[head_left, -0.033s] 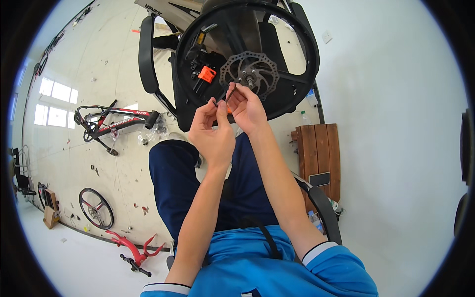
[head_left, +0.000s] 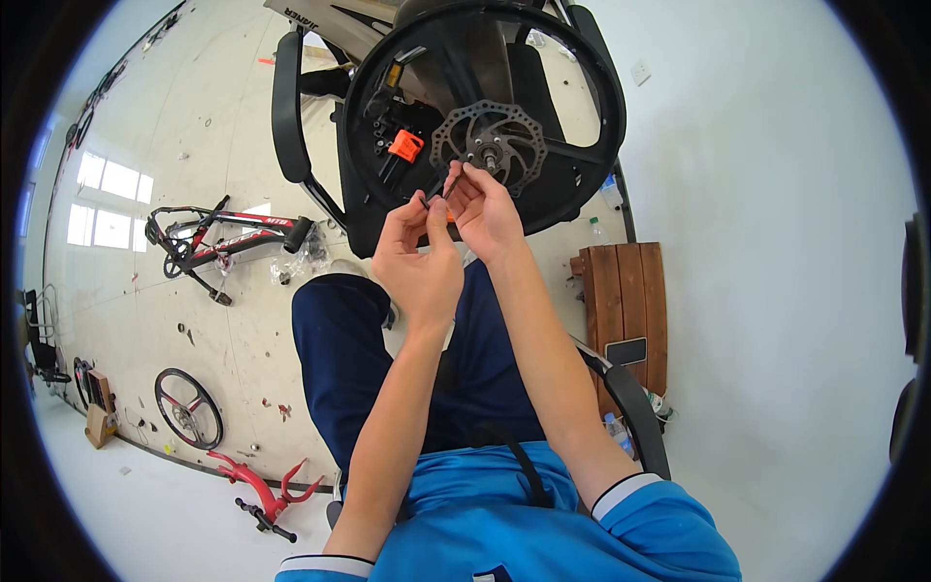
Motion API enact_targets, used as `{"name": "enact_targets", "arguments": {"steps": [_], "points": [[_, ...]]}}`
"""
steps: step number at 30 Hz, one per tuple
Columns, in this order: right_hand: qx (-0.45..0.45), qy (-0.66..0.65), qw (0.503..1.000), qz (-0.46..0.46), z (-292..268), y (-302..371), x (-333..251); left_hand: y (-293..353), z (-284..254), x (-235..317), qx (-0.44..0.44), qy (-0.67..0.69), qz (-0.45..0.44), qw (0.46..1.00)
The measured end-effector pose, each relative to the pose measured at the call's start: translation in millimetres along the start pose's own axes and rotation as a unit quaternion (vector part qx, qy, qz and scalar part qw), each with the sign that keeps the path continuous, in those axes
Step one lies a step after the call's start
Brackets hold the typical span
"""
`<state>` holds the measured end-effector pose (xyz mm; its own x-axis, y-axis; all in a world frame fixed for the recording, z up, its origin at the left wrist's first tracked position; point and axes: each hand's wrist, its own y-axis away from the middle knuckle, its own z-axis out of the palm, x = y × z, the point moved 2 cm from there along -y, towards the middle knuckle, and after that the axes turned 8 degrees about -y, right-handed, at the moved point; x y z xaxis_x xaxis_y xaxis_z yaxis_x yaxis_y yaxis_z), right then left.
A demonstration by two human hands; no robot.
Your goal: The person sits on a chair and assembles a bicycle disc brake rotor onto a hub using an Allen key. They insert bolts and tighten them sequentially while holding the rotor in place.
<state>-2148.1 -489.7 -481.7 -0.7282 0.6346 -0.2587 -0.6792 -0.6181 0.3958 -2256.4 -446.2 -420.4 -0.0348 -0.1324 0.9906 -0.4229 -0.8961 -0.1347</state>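
Close together in front of the bicycle wheel, both my hands are closed in a pinch. In my left hand [head_left: 422,262], thumb and index finger grip a small dark part whose kind is too small to make out. My right hand [head_left: 490,221] pinches a thin dark rod-like piece [head_left: 454,181] that angles down toward the left fingertips. The black wheel [head_left: 609,97] lies just beyond, its grey brake disc [head_left: 529,145] next to my right fingertips. An orange part [head_left: 405,145] shows through the wheel, left of the disc.
A black armchair [head_left: 288,107] bears the wheel and several small black parts. Leftward on the floor lie a black-and-red bicycle frame [head_left: 242,244], a smaller wheel [head_left: 189,409] and a red fork-like piece [head_left: 260,485]. At right stand a wooden bench [head_left: 628,291] and a bottle [head_left: 597,233].
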Motion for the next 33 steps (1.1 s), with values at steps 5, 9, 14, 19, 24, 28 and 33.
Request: {"name": "enact_targets", "arguments": {"steps": [5,9,14,19,24,28,33], "points": [[0.025,-0.015,0.999,0.014,1,0,-7,8,5,0,-0.044,0.008,-0.003,0.999],[0.072,0.054,0.996,-0.005,27,26,-9,26,6,11,-0.049,0.016,0.042,0.998],[0.09,0.053,0.994,-0.024,22,12,-11,20,15,11,-0.05,0.049,0.02,0.997],[0.098,0.033,0.994,-0.04,27,15,-6,13,14,9,-0.06,0.046,0.027,0.997],[0.082,0.009,0.995,-0.047,27,9,-3,3,10,13,-0.081,0.036,0.032,0.996],[0.049,-0.01,0.998,-0.036,15,-1,-5,-10,9,12,-0.114,-0.033,0.145,0.982],[-0.024,-0.003,0.999,-0.045,13,17,-8,-41,0,39,-0.286,-0.225,0.461,0.81]]}}
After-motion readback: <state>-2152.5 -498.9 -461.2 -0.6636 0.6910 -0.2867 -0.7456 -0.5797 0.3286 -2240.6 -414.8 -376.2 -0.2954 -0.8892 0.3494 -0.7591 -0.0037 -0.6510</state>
